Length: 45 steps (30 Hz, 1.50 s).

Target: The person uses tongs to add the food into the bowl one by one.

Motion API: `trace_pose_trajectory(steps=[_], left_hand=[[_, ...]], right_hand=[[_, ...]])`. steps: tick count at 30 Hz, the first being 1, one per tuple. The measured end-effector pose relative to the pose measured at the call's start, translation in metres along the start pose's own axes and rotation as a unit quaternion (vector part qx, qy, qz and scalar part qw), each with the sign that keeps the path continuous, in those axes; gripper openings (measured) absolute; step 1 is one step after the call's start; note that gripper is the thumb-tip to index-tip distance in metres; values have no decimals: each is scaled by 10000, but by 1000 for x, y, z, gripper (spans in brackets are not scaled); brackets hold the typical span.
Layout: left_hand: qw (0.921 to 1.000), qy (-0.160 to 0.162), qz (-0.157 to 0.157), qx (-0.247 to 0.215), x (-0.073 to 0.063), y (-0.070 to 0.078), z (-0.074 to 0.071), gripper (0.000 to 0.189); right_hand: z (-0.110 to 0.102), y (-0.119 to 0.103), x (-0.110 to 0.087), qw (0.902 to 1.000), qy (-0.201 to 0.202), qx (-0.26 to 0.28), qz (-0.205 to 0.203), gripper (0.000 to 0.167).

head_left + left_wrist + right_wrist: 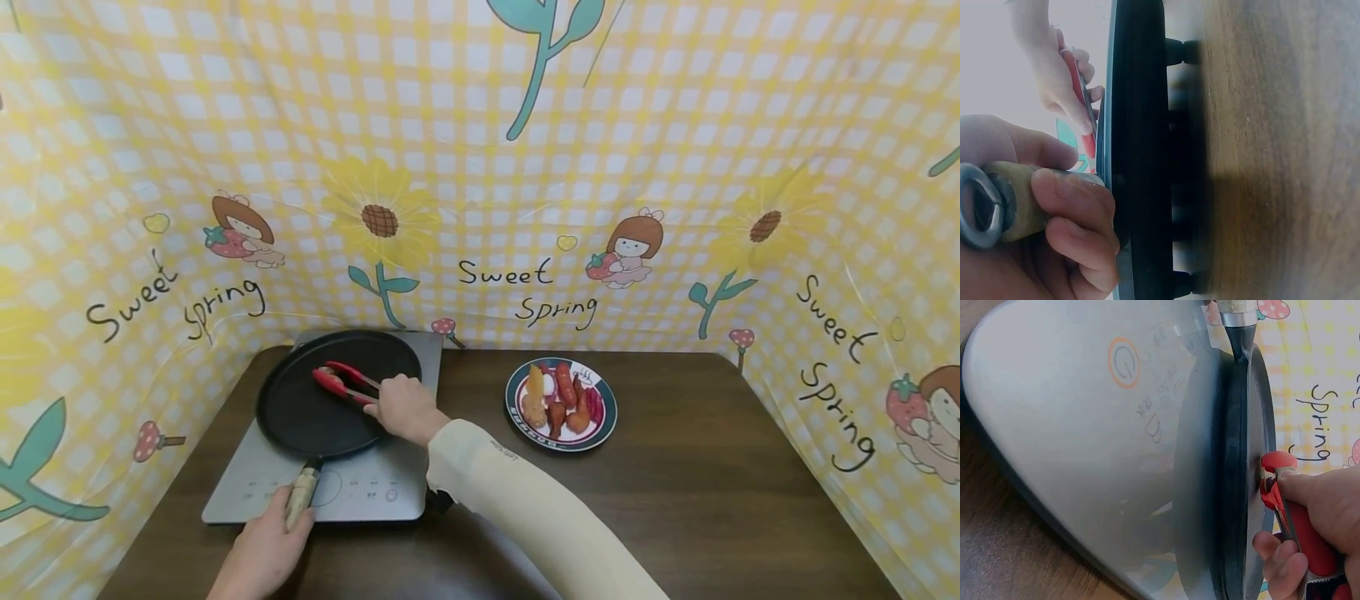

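My left hand [264, 546] grips the pale handle [302, 497] of a flat black frying pan [300, 421]; in the left wrist view the fingers [1082, 209] curl round it near its metal hanging ring [982, 206]. Red-tipped tongs [347, 389] are in my right hand [405, 407], reaching over the pan. Their tips sit close together around a small brownish piece [327, 371], too small to identify, low over the pan's left middle. The right wrist view has the thumb along one red arm of the tongs [1310, 537], with a dark bit between the tips.
Under the pan is a silver induction cooktop [240, 492] with printed touch controls. Right of it, a dark-rimmed plate [611, 417] holds sausage, drumsticks and other food pieces. A dark wooden table [697, 483] carries everything, and a yellow checked cloth [480, 208] stands behind and at both sides.
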<state>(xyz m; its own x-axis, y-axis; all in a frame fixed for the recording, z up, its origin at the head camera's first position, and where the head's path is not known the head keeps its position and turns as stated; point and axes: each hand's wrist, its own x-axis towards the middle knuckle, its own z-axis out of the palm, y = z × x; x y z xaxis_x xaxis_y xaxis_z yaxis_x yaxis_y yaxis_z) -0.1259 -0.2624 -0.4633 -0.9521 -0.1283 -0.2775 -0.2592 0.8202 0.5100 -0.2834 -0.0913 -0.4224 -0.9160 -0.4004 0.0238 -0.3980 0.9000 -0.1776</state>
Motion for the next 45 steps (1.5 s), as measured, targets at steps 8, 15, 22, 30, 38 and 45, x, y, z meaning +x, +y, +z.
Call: trace_pose_trajectory(steps=[8, 15, 22, 30, 38, 45], left_hand=[[10000, -52, -77, -23, 0, 3, 0, 66], [9998, -112, -122, -96, -2, 5, -1, 66], [9996, -135, -155, -186, -1, 5, -1, 67], [9998, -117, -139, -20, 2, 6, 0, 68], [9999, -92, -80, 32, 3, 4, 1, 67], [9999, -138, -57, -79, 3, 4, 0, 65]], right_hand=[[-4, -2, -1, 9999, -117, 61, 62, 40], [-7, -2, -4, 9997, -222, 143, -6, 41], [-9, -1, -6, 9995, -168, 255, -21, 44], [-12, 6, -12, 9992, -21, 403, 7, 46], [-29, 33, -34, 9985, 201, 510, 27, 48], [-37, 64, -60, 9968, 390, 693, -80, 48]])
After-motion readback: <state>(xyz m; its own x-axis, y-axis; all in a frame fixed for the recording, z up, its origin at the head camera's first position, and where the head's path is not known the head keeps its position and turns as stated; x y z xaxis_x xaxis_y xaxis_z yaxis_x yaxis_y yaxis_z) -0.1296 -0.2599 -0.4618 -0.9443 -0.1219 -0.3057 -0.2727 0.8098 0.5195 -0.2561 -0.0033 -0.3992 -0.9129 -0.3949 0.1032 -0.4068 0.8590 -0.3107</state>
